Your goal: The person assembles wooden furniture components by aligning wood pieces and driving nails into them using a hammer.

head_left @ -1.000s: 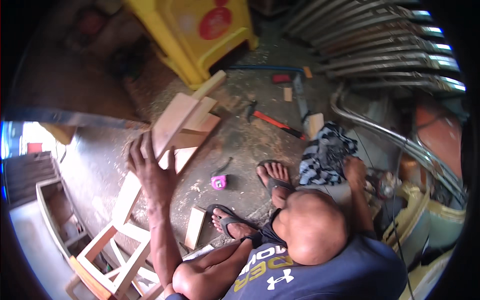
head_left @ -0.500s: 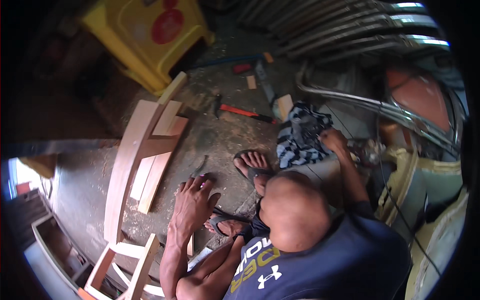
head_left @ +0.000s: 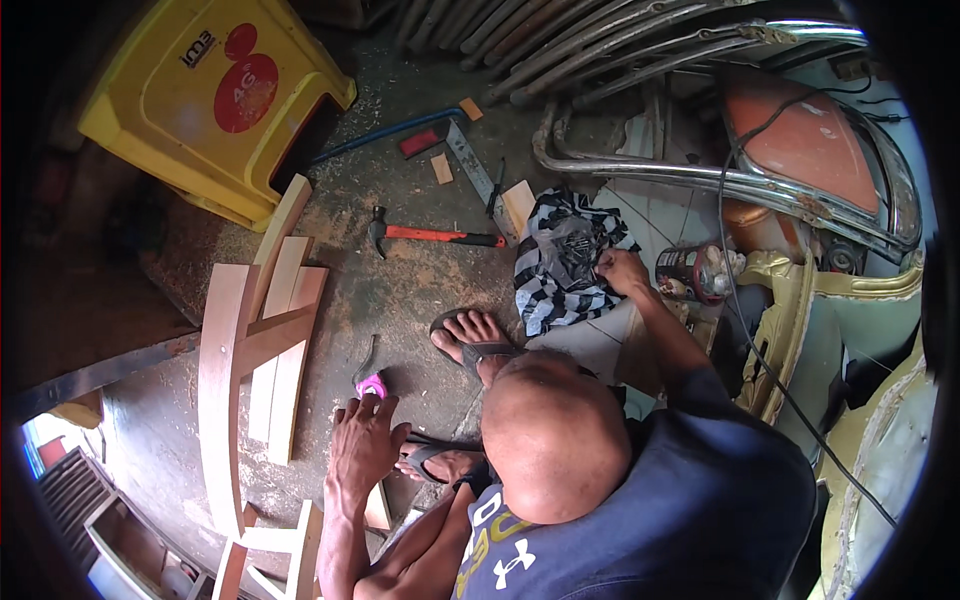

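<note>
My left hand (head_left: 362, 440) hovers or rests low over the floor with fingers stretched, holding nothing visible. Just beyond its fingertips lies a small pink rounded thing with a dark strap (head_left: 371, 385), probably a tape measure. My right hand (head_left: 622, 272) is at the right side of a crumpled black-and-white checkered bag (head_left: 545, 300), its fingers bent together against the dark inner part (head_left: 570, 248). What those fingers pinch is hidden. A claw hammer with an orange and black handle (head_left: 430, 234) lies on the floor, between the bag and the wooden pieces.
To the left stands a pale wooden frame (head_left: 222, 400) with loose boards beside it. Beyond are a yellow plastic stool (head_left: 180, 110), a handsaw (head_left: 470, 165) and wood scraps. Rightward are a jar (head_left: 695, 272), metal chair frames (head_left: 680, 175), a cable (head_left: 775, 375) and gold-trimmed furniture (head_left: 785, 340).
The whole view has shifted and become sharper. My left hand has drawn back a little, showing more of the pink thing. My right hand stays at the checkered bag.
</note>
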Tool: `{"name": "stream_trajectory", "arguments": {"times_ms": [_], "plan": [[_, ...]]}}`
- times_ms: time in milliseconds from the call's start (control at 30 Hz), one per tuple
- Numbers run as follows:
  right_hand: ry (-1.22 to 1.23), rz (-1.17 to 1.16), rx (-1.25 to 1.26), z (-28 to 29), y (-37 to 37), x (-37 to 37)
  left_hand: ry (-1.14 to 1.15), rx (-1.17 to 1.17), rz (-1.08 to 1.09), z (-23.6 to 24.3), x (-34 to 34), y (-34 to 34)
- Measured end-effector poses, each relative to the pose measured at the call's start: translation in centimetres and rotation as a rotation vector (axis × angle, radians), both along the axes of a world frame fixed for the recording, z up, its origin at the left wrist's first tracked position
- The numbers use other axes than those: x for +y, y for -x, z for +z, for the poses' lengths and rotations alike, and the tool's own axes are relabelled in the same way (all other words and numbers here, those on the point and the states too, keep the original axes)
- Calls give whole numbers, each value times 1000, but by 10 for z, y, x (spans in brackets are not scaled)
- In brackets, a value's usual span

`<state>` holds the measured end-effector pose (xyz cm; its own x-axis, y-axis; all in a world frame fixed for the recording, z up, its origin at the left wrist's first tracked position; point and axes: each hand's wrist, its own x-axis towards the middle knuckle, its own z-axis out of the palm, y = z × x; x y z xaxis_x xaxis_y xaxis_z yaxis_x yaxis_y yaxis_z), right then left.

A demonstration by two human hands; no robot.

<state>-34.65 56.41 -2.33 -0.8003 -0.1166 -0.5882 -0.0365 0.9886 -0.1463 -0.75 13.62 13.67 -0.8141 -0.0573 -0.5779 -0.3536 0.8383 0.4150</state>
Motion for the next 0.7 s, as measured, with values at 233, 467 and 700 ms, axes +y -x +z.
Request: {"name": "stream_trajectory", "arguments": {"times_ms": [233,467,700], "plan": [[124,-44,351,-2,-1,-11,-19,77,-45,-5,6,13],[-169,278,237,87,24,-60,53,216,38,12,-2,16],[582,911,54,210,-62,-225,-104,689,164,36,22,60]]}}
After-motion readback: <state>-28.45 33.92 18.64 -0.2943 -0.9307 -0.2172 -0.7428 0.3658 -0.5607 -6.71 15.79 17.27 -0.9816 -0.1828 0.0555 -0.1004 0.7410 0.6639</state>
